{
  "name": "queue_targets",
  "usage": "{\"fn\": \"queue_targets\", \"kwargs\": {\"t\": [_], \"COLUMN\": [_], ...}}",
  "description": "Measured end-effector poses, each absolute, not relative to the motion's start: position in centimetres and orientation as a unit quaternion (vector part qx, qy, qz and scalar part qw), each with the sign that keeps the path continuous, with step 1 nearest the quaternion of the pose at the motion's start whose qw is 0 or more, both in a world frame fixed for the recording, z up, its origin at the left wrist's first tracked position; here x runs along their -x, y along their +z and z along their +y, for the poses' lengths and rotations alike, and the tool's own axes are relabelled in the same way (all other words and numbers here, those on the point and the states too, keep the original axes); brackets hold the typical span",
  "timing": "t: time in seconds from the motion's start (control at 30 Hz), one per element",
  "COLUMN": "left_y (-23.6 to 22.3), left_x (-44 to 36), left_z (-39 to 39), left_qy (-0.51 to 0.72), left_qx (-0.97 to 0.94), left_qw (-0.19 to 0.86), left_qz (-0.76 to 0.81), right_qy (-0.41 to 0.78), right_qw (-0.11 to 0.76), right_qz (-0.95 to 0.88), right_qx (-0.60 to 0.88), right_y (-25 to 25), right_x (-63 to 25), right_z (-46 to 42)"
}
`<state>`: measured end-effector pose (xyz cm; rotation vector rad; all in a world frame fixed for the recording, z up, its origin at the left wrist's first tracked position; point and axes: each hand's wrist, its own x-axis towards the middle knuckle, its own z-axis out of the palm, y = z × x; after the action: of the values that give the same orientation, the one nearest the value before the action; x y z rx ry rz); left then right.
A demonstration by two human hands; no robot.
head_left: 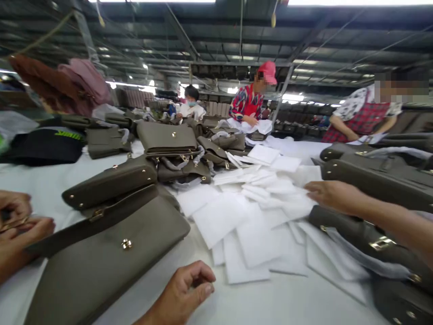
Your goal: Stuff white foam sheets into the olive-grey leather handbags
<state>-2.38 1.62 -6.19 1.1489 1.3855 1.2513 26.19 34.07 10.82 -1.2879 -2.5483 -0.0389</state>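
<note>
While a sheet is reached for, a bag lies ready close by.
Nearest, the left hand is rested on the table, loosely curled, with nothing held; the bag is laid flat just to its left. Beyond, the sheets are fanned out, and the right hand is stretched onto their far edge, fingers nearly flat, nothing gripped yet. Picking a sheet is judged to be the step in hand; one layer must be pinched off alone. At the left edge, a co-worker's hands are seen; farther off, more bags are piled.
</note>
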Motion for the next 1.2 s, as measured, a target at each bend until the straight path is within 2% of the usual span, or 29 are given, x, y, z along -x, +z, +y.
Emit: {"fn": "queue_targets", "kwargs": {"t": [0.1,0.23,0.37,0.53,0.7,0.83,0.97,1.13,1.2], "left_y": [-5.6,-4.6,-5.0,-6.9,-4.1,1.6,5.3,6.0,6.0], "left_x": [2.0,1.4,1.3,1.5,1.6,2.0,2.7,4.1,4.5], "left_z": [1.4,0.6,0.4,1.5,1.0,-2.1,-4.8,-6.9,-7.6], "left_qy": [0.468,0.434,0.401,0.34,0.308,0.329,0.381,0.365,0.344], "left_qx": [-0.531,-0.603,-0.672,-0.754,-0.833,-0.809,-0.748,-0.658,-0.628], "left_qw": [0.404,0.329,0.252,0.156,-0.086,-0.178,-0.222,-0.163,-0.154], "left_qz": [0.58,0.583,0.57,0.541,0.451,0.453,0.496,0.638,0.681], "right_qy": [0.109,0.248,0.36,0.479,0.591,0.617,0.587,0.578,0.534], "right_qw": [0.067,0.076,0.091,0.03,0.042,0.103,0.201,0.259,0.283], "right_qz": [-0.923,-0.927,-0.888,-0.834,-0.774,-0.752,-0.749,-0.733,-0.749], "right_qx": [0.363,0.271,0.271,0.274,0.222,0.21,0.23,0.249,0.271], "right_y": [9.1,6.1,4.1,2.9,2.7,2.0,1.5,2.2,1.6], "right_x": [-20.6,-10.1,-0.8,4.9,3.1,-0.1,-3.9,-12.3,-16.8], "right_z": [28.7,20.6,16.0,14.5,12.4,10.8,9.7,9.3,9.4]}}
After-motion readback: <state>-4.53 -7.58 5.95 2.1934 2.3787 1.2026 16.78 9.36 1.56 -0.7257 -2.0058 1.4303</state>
